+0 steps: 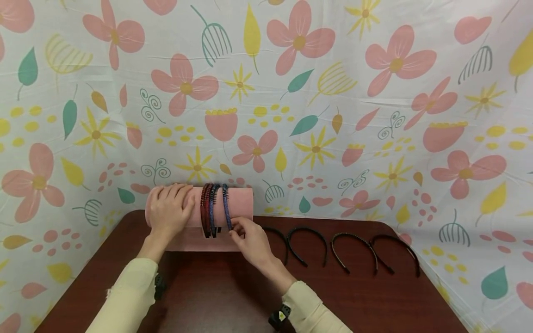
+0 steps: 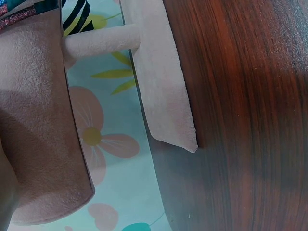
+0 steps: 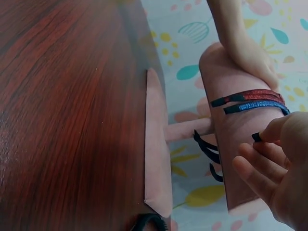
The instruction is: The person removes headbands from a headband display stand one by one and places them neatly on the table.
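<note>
A pink plush headband stand, a thick roll on a post and flat base, stands at the table's back left. My left hand holds the roll's left end, its fingers bent over the top. Around the middle sit red glittery headbands with a blue headband close beside them. Farther right is another blue headband on the roll; my right hand pinches its near end. In the right wrist view the black tip shows between thumb and finger. Only the stand's left end fills the left wrist view.
Several dark headbands lie on the brown table to the right, among them a black headband and a gold-toned headband. A flowered cloth hangs right behind the table.
</note>
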A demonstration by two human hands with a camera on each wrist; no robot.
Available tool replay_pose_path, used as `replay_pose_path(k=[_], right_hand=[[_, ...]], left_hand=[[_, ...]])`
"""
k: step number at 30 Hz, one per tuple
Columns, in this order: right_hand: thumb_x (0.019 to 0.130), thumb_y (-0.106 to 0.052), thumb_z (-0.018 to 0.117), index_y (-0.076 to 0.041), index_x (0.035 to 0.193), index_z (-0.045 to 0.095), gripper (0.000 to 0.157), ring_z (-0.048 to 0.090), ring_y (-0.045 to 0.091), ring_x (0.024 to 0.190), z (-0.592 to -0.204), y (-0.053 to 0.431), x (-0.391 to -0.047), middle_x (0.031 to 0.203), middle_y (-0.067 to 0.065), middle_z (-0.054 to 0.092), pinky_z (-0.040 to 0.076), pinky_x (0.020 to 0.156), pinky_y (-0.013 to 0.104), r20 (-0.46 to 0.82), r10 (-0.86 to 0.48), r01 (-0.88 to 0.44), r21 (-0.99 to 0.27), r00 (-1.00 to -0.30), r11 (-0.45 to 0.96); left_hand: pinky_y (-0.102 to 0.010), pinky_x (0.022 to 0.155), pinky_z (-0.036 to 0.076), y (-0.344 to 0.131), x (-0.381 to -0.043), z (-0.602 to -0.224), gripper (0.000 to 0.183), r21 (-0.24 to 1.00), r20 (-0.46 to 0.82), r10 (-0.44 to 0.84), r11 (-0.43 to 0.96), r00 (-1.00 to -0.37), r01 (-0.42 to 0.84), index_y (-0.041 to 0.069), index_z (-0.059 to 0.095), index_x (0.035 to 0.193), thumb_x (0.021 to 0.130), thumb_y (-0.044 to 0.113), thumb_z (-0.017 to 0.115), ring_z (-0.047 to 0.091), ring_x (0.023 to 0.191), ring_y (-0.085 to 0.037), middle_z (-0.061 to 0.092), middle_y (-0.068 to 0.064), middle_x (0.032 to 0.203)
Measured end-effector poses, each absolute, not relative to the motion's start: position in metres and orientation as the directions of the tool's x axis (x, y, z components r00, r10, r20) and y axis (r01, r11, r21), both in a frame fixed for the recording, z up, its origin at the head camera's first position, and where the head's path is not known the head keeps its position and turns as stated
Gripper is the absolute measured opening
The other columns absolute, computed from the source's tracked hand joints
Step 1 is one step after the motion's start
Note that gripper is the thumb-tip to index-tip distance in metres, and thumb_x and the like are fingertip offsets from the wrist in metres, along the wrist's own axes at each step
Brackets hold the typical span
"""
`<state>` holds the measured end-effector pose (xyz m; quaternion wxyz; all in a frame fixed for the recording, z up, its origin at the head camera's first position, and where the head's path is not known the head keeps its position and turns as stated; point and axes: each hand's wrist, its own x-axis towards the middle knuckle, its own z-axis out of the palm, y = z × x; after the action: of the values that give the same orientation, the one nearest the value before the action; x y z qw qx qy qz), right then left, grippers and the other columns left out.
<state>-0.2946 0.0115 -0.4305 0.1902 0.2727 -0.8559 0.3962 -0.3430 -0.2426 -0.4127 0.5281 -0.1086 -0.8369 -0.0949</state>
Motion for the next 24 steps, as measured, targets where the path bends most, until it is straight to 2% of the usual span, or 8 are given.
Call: replay_pose_path(k=[11, 15, 24], right_hand=[[0.090, -0.012, 0.070, -0.012, 0.114, 0.069, 0.024, 0.064, 0.007, 0.072, -0.429, 0.024, -0.295, 0.087, -0.002, 0.070, 0.050, 0.063, 0.020, 0.539, -0.313, -0.609, -0.556, -0.782, 0.565], [0.091, -0.012, 0.069, -0.013, 0.115, 0.069, 0.024, 0.064, 0.006, 0.073, -0.429, 0.029, -0.296, 0.087, -0.003, 0.070, 0.051, 0.064, 0.020, 0.541, -0.316, -0.612, -0.549, -0.779, 0.569], [0.090, -0.013, 0.069, -0.015, 0.114, 0.069, 0.023, 0.065, 0.007, 0.077, -0.431, 0.036, -0.300, 0.091, -0.004, 0.070, 0.053, 0.069, 0.022, 0.534, -0.310, -0.598, -0.536, -0.787, 0.595]], left_hand=[[-0.051, 0.100, 0.041, -0.243, -0.343, -0.412, 0.043, 0.045, 0.903, 0.080, 0.959, -0.423, 0.278, 0.013, 0.075, 0.110, 0.096, 0.041, 0.044, 0.066, 0.103, -0.033, 0.073, -0.010, 0.111], [-0.051, 0.099, 0.041, -0.243, -0.344, -0.412, 0.042, 0.045, 0.913, 0.078, 0.956, -0.400, 0.289, 0.013, 0.075, 0.109, 0.094, 0.040, 0.047, 0.066, 0.102, -0.033, 0.073, -0.010, 0.109], [-0.052, 0.099, 0.042, -0.243, -0.343, -0.412, 0.042, 0.039, 0.911, 0.084, 0.957, -0.404, 0.286, 0.012, 0.074, 0.109, 0.095, 0.041, 0.046, 0.066, 0.102, -0.033, 0.073, -0.010, 0.110]])
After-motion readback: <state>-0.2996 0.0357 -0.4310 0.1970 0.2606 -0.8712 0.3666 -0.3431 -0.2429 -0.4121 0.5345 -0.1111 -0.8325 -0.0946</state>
